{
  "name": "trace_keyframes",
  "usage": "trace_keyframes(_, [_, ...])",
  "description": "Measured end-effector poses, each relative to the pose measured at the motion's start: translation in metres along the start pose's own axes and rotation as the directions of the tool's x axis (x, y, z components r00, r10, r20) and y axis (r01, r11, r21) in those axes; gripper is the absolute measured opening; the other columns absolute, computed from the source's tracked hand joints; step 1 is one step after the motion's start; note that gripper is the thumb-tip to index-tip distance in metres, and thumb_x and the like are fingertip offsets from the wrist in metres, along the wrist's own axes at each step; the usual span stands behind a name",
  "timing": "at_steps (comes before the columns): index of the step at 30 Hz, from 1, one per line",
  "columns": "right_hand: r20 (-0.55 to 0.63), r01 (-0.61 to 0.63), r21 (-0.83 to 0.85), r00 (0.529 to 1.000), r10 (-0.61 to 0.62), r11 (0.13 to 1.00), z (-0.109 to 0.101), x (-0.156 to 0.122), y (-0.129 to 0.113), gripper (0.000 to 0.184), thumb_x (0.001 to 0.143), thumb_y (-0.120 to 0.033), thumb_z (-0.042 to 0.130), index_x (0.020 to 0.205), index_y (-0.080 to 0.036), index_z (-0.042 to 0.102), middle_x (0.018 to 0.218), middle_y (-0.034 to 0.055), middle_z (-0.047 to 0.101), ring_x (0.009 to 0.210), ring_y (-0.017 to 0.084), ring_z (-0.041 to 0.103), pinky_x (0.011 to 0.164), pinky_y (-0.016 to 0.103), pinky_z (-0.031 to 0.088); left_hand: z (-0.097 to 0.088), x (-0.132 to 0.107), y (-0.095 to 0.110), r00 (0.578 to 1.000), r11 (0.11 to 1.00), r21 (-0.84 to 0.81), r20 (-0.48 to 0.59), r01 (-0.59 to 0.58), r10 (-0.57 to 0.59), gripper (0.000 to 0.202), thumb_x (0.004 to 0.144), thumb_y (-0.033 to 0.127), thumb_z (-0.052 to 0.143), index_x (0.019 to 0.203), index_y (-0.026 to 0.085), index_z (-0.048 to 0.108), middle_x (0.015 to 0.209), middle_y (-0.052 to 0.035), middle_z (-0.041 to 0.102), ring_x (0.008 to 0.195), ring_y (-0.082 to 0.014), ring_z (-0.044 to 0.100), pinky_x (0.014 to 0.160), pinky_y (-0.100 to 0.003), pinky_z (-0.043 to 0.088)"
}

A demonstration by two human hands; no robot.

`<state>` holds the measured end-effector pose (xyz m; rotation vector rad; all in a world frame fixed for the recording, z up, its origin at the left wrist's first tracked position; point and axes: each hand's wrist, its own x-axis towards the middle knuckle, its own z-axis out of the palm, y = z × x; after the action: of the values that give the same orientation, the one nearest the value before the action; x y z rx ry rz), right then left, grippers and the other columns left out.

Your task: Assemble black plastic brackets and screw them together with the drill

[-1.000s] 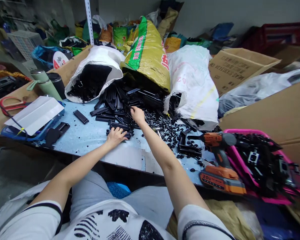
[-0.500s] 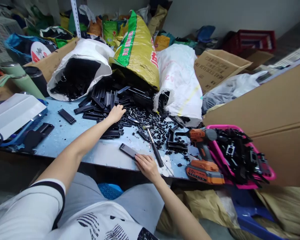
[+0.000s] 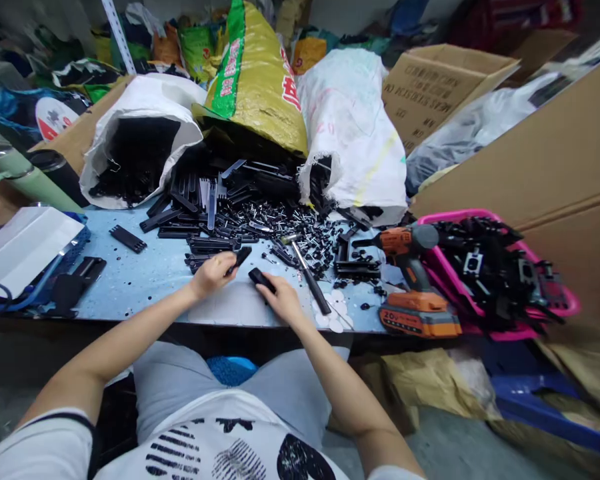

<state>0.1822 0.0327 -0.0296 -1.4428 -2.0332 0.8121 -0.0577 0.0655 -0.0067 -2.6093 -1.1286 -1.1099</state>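
Observation:
My left hand [image 3: 214, 275] is closed around a black plastic piece [image 3: 241, 259], held up over the front of the blue table [image 3: 145, 273]. Just right of it, my right hand [image 3: 281, 297] grips another black plastic piece [image 3: 260, 277], its far end tilted toward the first. The two pieces are apart. Beyond my hands lie a heap of flat black slotted parts [image 3: 211, 207] and a spread of small screw-like pieces [image 3: 310, 230]. A hammer [image 3: 310, 277] with a black handle rests right of my right hand.
An orange cordless drill [image 3: 413, 287] stands at the right, beside a pink basket [image 3: 570, 303] of black parts. White sacks [image 3: 355, 127] and a yellow-green sack [image 3: 260, 100] line the back. A blue tray [image 3: 75, 247] and green bottle [image 3: 35, 177] are at left.
My left hand has come back from the heap with a black plastic piece. My right hand has lifted and turned its piece. The view has shifted slightly.

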Motion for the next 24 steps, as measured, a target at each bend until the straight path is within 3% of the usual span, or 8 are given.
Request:
trace_keyframes(3, [0.043, -0.204, 0.344, 0.979, 0.201, 0.917, -0.008, 0.004, 0.007, 0.048, 0.084, -0.047, 0.051, 0.116, -0.012, 0.060, 0.106, 0.0095, 0.064, 0.093, 0.019, 0.059, 0.084, 0.032, 0.045, -0.024, -0.062, 0.026, 0.985, 0.993, -0.076, 0.138, -0.093, 0.103, 0.017, 0.087, 0.014, 0.046, 0.099, 0.012, 0.058, 0.097, -0.0111, 0.062, 0.094, -0.0165, 0.059, 0.083, -0.030, 0.050])
trace_keyframes(6, [0.088, -0.198, 0.370, 0.980, 0.178, 0.908, -0.010, 0.006, 0.003, 0.049, 0.083, -0.047, 0.054, 0.118, -0.013, 0.059, 0.104, 0.0092, 0.064, 0.089, 0.018, 0.059, 0.079, 0.031, 0.046, -0.040, -0.083, 0.037, 0.932, 0.999, -0.021, 0.360, 0.043, -0.032, 0.031, 0.084, 0.025, 0.052, 0.113, 0.013, 0.056, 0.116, -0.0146, 0.056, 0.107, -0.0238, 0.053, 0.090, -0.039, 0.046])
trace_keyframes(10, [0.111, 0.062, 0.102, 0.991, -0.074, 0.993, -0.010, 0.000, -0.017, 0.055, 0.086, -0.041, 0.053, 0.134, -0.017, 0.046, 0.120, 0.0121, 0.056, 0.101, 0.020, 0.055, 0.087, 0.034, 0.043, -0.031, -0.066, 0.054, 0.825, 0.934, 0.149, 0.439, 0.324, -0.356, 0.066, 0.081, 0.047, 0.056, 0.133, 0.009, 0.040, 0.129, -0.0174, 0.047, 0.116, -0.0305, 0.044, 0.095, -0.047, 0.038])
trace_keyframes(13, [0.266, 0.352, -0.112, 0.912, -0.313, 0.929, -0.019, -0.008, -0.029, 0.049, 0.084, -0.028, 0.056, 0.131, -0.016, 0.049, 0.117, 0.0119, 0.057, 0.108, 0.021, 0.049, 0.095, 0.038, 0.037, -0.010, -0.050, 0.064, 0.777, 0.868, 0.241, 0.389, 0.433, -0.495, 0.044, 0.086, 0.038, 0.051, 0.117, 0.007, 0.052, 0.114, -0.0170, 0.054, 0.106, -0.0294, 0.048, 0.088, -0.043, 0.041])
trace_keyframes(16, [0.396, 0.512, -0.220, 0.825, -0.404, 0.830, -0.030, -0.014, -0.033, 0.036, 0.078, -0.007, 0.051, 0.109, -0.021, 0.063, 0.118, 0.0070, 0.056, 0.113, 0.021, 0.043, 0.100, 0.040, 0.030, 0.005, -0.048, 0.065, 0.765, 0.830, 0.217, 0.321, 0.514, -0.558, 0.024, 0.089, 0.025, 0.046, 0.100, 0.008, 0.057, 0.102, -0.0161, 0.057, 0.098, -0.0272, 0.051, 0.083, -0.040, 0.043])
trace_keyframes(20, [0.155, 0.218, -0.426, 0.974, -0.167, 0.878, -0.024, -0.011, -0.032, 0.037, 0.085, -0.020, 0.048, 0.121, -0.017, 0.057, 0.124, 0.0121, 0.050, 0.113, 0.024, 0.042, 0.096, 0.039, 0.035, 0.004, -0.054, 0.060, 0.797, 0.822, -0.044, 0.281, 0.568, -0.535, 0.026, 0.086, 0.025, 0.052, 0.109, 0.011, 0.052, 0.104, -0.0112, 0.059, 0.096, -0.0224, 0.056, 0.083, -0.034, 0.045])
trace_keyframes(22, [0.040, 0.003, -0.484, 0.999, 0.018, 0.875, -0.012, -0.005, -0.033, 0.058, 0.084, -0.037, 0.053, 0.135, -0.012, 0.043, 0.119, 0.0179, 0.050, 0.109, 0.029, 0.045, 0.090, 0.043, 0.039, -0.003, -0.053, 0.061, 0.807, 0.818, -0.113, 0.288, 0.564, -0.516, 0.032, 0.085, 0.027, 0.054, 0.112, 0.011, 0.051, 0.107, -0.0111, 0.059, 0.098, -0.0229, 0.056, 0.083, -0.034, 0.046])
trace_keyframes(24, [0.029, -0.071, -0.449, 0.995, 0.094, 0.891, 0.001, 0.001, -0.035, 0.063, 0.083, -0.041, 0.053, 0.136, -0.009, 0.041, 0.113, 0.0197, 0.052, 0.107, 0.032, 0.047, 0.089, 0.046, 0.039, -0.011, -0.049, 0.065, 0.773, 0.780, -0.114, 0.286, 0.615, -0.567, 0.034, 0.087, 0.032, 0.051, 0.114, 0.012, 0.052, 0.106, -0.0111, 0.060, 0.097, -0.0237, 0.058, 0.082, -0.035, 0.046])
